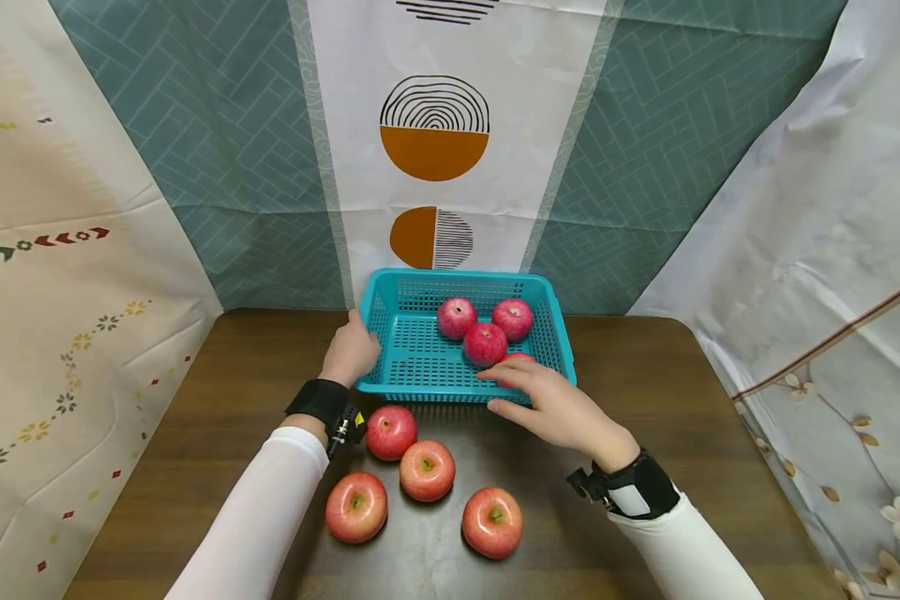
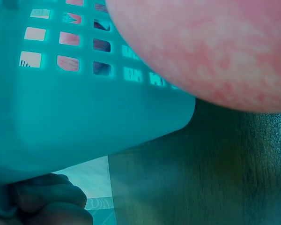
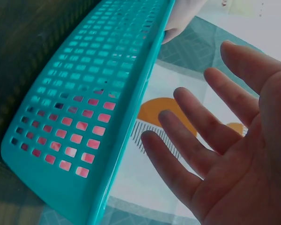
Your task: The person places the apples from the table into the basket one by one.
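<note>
A blue plastic basket (image 1: 412, 389) with slotted walls stands at the back of the table. My left hand (image 1: 351, 350) grips its left rim, and in the left wrist view the curled fingers (image 2: 51, 197) show at that rim. Over the front right corner is my right hand (image 1: 562, 408), its fingers spread and nothing in them. One red apple (image 1: 519, 358) lies in the basket just beyond those fingers, partly hidden by them. Farther in sit three more apples, a left one (image 1: 457, 317), a right one (image 1: 512, 318) and a front one (image 1: 484, 344).
Several apples lie on the brown table (image 1: 607, 533) in front of the basket: one by the left wrist (image 1: 392, 432), one beside it (image 1: 427, 471), one lower left (image 1: 356, 507) and one nearer the right arm (image 1: 492, 523). A patterned cloth (image 1: 240, 167) hangs behind.
</note>
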Demonstrator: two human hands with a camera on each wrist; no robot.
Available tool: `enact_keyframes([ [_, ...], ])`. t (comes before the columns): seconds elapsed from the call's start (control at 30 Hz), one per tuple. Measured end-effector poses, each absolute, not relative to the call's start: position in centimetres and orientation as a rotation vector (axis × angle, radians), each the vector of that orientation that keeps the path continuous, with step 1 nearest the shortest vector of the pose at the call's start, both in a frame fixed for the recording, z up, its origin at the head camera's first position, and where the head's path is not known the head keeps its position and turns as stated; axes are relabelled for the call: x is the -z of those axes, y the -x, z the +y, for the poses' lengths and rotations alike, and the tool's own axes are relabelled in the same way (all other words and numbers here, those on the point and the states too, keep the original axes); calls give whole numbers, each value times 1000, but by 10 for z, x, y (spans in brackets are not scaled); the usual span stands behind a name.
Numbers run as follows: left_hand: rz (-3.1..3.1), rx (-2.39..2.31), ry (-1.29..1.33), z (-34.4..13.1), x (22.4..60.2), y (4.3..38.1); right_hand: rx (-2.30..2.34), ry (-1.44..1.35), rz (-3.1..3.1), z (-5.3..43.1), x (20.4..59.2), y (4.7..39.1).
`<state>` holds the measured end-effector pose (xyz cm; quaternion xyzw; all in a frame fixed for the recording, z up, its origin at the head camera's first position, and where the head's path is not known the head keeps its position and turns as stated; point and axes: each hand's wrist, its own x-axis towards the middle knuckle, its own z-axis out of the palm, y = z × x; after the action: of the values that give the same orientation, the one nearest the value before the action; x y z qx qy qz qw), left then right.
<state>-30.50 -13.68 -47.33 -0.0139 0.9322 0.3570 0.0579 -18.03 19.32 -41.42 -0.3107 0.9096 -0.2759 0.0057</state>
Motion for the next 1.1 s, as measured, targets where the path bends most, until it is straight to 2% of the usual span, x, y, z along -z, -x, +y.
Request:
enact_keyframes([
  [0.47,2827,-1100,37,-136,471,302,787,1043,2797,193,414,144],
  [0.67,2834,-1090,37,-137,471,303,714,989,2691,191,415,131],
  [1.1,2835,-1069,34,-138,473,306,594,1065,2622,191,434,102],
])
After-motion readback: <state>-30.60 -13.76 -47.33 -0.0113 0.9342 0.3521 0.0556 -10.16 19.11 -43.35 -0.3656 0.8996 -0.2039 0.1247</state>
